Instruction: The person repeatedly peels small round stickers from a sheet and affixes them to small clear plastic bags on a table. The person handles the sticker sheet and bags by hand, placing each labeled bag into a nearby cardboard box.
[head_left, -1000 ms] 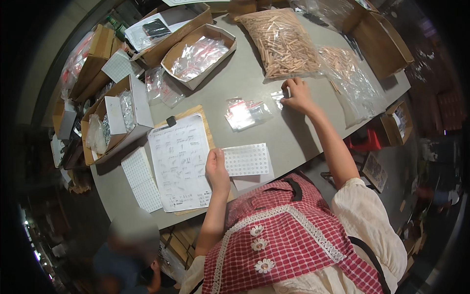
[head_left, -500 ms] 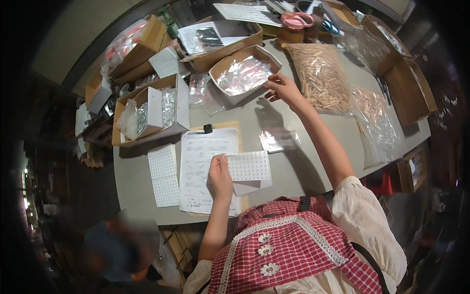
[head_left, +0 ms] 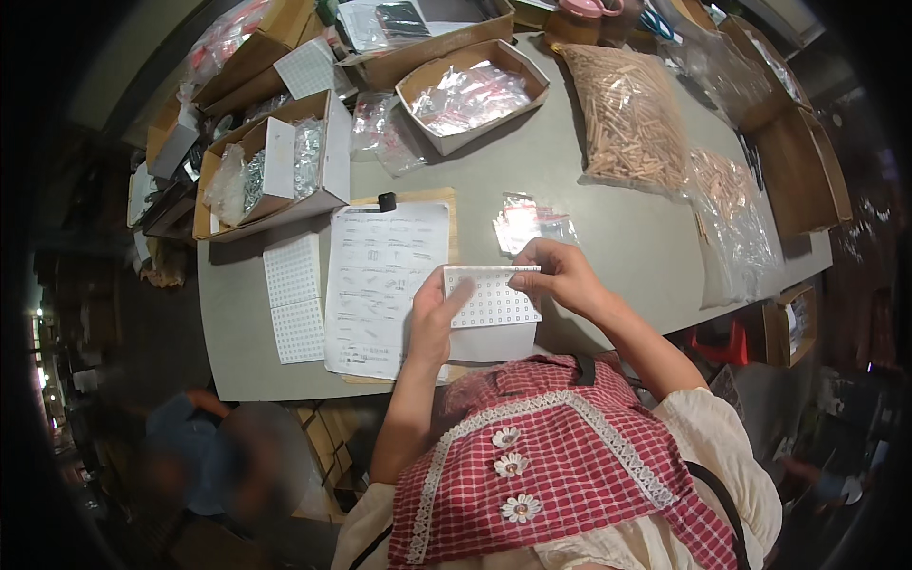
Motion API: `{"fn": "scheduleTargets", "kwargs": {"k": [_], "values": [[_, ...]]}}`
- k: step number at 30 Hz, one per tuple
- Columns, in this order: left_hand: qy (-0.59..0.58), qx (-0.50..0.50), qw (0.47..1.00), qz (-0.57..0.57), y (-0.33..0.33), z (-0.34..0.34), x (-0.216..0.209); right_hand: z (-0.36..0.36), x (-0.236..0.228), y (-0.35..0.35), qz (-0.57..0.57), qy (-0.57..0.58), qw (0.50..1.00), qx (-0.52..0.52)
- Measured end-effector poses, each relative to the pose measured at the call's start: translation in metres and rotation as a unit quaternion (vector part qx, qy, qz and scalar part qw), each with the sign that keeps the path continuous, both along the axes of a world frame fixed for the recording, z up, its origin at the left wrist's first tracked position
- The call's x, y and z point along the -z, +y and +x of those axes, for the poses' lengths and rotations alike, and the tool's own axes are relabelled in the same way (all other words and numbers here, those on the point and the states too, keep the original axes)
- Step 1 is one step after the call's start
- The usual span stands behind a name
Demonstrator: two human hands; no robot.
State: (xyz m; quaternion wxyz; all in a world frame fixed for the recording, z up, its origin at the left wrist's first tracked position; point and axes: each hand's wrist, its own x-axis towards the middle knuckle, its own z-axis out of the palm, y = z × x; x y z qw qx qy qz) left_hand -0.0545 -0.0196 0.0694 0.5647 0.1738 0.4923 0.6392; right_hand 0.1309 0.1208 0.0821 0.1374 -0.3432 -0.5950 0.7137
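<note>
Left of the printed form (head_left: 388, 285), I log a creased gridded sheet (head_left: 294, 299). At the form's right edge: left hand (head_left: 432, 315) clamped on the held sheet (head_left: 492, 306); visible rows mostly unused, I judge. Farther right: grouped bags (head_left: 532, 226), finished count unclear; right hand (head_left: 562, 275) at the held sheet's corner, cannot tell whether gripping.

The person (head_left: 727, 442) has two hands (head_left: 432, 321), one apron (head_left: 579, 475) (three flowers (head_left: 510, 465) on it), one clipboard (head_left: 452, 235), one clip (head_left: 388, 201), two peg bags (head_left: 629, 119)
</note>
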Motion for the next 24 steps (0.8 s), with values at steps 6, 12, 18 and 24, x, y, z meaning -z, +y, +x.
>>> {"fn": "scheduleTargets", "kwargs": {"k": [6,12,18,24], "values": [[0.227,0.017,0.974,-0.025,0.007,0.017,-0.01,0.021,0.005,-0.01,0.072,0.018,0.997,0.011],[0.389,0.02,0.921,-0.009,0.008,0.027,-0.015,0.028,-0.022,-0.017,0.47,-0.058,0.88,-0.042],[0.395,0.032,0.918,0.014,0.007,0.033,-0.009,0.035,-0.015,-0.015,0.487,-0.061,0.869,-0.059],[0.34,0.045,0.939,-0.031,0.007,0.037,-0.003,0.041,-0.008,-0.021,0.545,-0.072,0.834,-0.046]]}}
